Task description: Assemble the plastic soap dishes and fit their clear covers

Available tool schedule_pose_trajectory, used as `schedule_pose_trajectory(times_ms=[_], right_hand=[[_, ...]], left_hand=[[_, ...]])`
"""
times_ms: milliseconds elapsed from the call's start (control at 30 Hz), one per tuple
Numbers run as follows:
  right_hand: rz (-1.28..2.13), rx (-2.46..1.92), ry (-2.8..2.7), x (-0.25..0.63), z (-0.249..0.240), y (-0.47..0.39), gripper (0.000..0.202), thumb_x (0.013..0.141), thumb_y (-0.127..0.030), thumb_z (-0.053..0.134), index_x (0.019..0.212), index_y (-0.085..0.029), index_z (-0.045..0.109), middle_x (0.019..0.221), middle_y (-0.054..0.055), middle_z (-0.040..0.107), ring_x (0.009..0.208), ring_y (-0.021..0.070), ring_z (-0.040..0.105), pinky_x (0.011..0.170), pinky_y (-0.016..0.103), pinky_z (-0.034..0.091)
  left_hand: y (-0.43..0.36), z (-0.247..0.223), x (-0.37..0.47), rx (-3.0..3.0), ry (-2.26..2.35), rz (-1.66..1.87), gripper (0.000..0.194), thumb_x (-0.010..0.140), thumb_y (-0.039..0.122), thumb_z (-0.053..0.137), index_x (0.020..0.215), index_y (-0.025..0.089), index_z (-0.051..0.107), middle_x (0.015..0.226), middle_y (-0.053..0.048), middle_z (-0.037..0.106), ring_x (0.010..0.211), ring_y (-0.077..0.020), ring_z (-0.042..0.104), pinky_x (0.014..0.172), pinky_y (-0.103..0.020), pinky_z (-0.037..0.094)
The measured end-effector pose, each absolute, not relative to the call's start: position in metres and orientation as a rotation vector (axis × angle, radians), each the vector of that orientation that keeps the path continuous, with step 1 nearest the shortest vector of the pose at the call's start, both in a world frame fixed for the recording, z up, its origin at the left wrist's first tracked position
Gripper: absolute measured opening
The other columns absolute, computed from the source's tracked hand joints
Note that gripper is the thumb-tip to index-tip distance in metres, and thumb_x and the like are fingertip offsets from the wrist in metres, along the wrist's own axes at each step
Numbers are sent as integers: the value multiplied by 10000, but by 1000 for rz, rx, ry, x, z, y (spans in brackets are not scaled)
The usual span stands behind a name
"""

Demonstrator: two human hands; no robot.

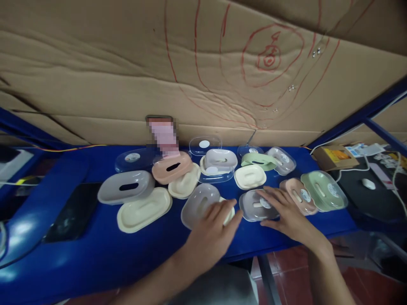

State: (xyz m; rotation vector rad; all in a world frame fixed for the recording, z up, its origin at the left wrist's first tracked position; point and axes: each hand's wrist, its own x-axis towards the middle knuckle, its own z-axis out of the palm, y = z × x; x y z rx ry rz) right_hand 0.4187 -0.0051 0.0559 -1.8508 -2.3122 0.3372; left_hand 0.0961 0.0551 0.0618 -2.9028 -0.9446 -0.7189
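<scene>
My left hand (212,231) is at the front middle, its fingers stretched and apart, over a grey oval plastic shell (197,206) and a cream tray (230,214). The hand hides part of both; contact cannot be made out. My right hand (288,216) has its fingers spread at the right side of a grey soap-dish-like box (249,207) with a clear lid and a round sticker. Its fingertips overlap the lid's edge, with no firm grip visible. Right of that hand sit a pink lidded box (297,197) and a green lidded box (326,192).
On the blue table (95,262) lie a grey slotted shell (111,188), cream trays (144,210), a pink slotted shell (170,168), a green shell (257,161) and clear lids (205,146). A phone (165,135) leans against cardboard (95,93). A black tablet-like slab (74,212) is left.
</scene>
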Motion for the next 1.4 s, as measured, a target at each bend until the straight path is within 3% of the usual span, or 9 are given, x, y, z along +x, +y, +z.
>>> schedule_pose_trajectory(times_ms=[167,267,367,567,667,900,1033,1133,1400], right_hand=[[437,-1637,-2142,403,54,0,827,982,-494,730,1692,-402,316,1663,94,498,1528,336,493,1212,555,478],[262,-1582,-2128,384,56,22,812,1024,-478,678,1714,-387,260,1735,99,394,1608,351,364,1265,615,383],[-41,-1634,-2154,365,62,46,625,1051,-396,645,1640,-416,436,1752,71,365,1629,378,308,1301,688,243],[33,-1446,-2103,363,74,36,458,1088,-266,541,1527,-391,574,1523,64,643,1418,310,593,1167,554,485],[26,-1490,-1976,370,55,1,498,1078,-306,537,1562,-423,525,1467,71,671,1359,344,633,1133,604,505],[103,-1602,-2193,347,3,-51,795,976,-561,707,1676,-438,351,1630,110,539,1484,426,529,1158,700,465],[185,-1509,-2388,338,9,-43,474,1041,-389,668,1509,-406,594,1554,57,631,1441,330,596,1191,623,475],[56,-1380,-2322,337,26,-24,377,1038,-319,688,1414,-321,669,1506,86,670,1406,295,627,1153,540,524],[-323,-1582,-2210,368,79,82,649,1032,-104,474,1640,-329,435,1762,110,335,1640,329,298,1288,630,333]], left_hand=[[6,23,124,-2954,-895,-808,359,1026,259,644,1384,242,661,1530,-123,623,1407,-300,604,1207,-522,480],[2,2,136,-2915,-876,-718,382,1039,283,631,1417,232,647,1550,-123,615,1458,-307,559,1246,-567,427],[5,-5,138,-2951,-850,-645,344,1059,240,570,1390,215,662,1462,-117,678,1382,-297,610,1225,-594,430],[13,21,138,-3153,-1078,-631,264,1045,188,563,1286,230,664,1338,-92,720,1343,-276,616,1110,-530,511],[19,34,136,-3137,-1144,-696,247,1061,199,535,1276,225,654,1301,-101,734,1289,-281,645,1035,-515,550],[70,51,99,-2771,-1398,-840,411,1035,112,485,1405,233,616,1541,-116,627,1510,-305,515,1277,-570,386],[79,56,74,-2640,-1470,-751,482,1065,168,485,1545,198,521,1714,-170,416,1605,-383,369,1293,-663,285],[49,50,57,-2658,-1393,-810,481,1076,227,525,1557,220,526,1692,-152,457,1591,-343,401,1318,-590,254],[-19,-3,37,-2667,-1433,-960,407,1025,451,679,1408,313,695,1560,-139,618,1465,-337,558,1330,-636,128]])
